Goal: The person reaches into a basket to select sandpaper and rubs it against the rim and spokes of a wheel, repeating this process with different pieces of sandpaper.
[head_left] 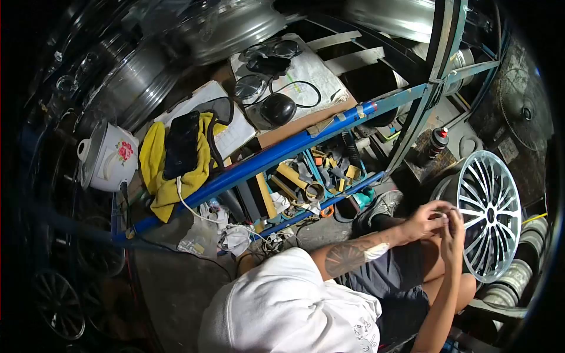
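Beside bare knees (465,288), left hand (428,219) and right hand (452,229) meet, fingers curled; cannot tell whether they grip anything. Just past hands, multi-spoke wheel rim (490,215) on edge, spoked face turned away, outline's long axis near upright. Farther off, red-capped bottle (437,144), then fan (527,112).

I get fisheye bend, black corners; white shirt (276,303) brightly lit, spoked wheel (478,212) gleaming, left side murky.

Two hands (429,219) and at least three spoked wheels (489,215) are visible. There is one phone (182,144), one yellow cloth (152,154), one pot (115,157), one fan (526,112) and one bottle (436,148).
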The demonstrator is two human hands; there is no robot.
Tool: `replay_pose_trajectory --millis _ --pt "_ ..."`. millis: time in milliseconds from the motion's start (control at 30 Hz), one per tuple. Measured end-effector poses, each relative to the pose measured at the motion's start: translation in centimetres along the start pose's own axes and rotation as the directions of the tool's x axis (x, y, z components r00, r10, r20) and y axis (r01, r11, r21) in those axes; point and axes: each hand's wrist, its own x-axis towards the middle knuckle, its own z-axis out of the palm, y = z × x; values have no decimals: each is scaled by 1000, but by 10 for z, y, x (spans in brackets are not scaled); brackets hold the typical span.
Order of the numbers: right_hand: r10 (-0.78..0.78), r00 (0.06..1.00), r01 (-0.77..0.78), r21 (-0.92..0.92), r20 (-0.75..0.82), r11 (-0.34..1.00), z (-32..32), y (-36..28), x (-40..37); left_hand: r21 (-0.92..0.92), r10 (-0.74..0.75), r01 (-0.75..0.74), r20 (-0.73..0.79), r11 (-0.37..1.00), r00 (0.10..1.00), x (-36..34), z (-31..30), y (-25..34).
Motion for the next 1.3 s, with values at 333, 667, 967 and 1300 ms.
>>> replay_pose_trajectory --millis 333,667,967,1300 --pt "104 987 -50 -384 122 922 55 1 -18 237 -209 464 -660 853 722 -147 -200 -43" --pt "144 934 133 -696 326 705 66 -8 2 763 -74 629 -625 151 777 -198 -270 -24" --pt "96 969 70 -626 227 777 61 -5 3 839 183 525 -543 141 819 -84 -324 86" --pt "-53 998 29 -579 -24 815 64 -3 -7 694 -214 186 -447 -696 868 -53 -368 30"
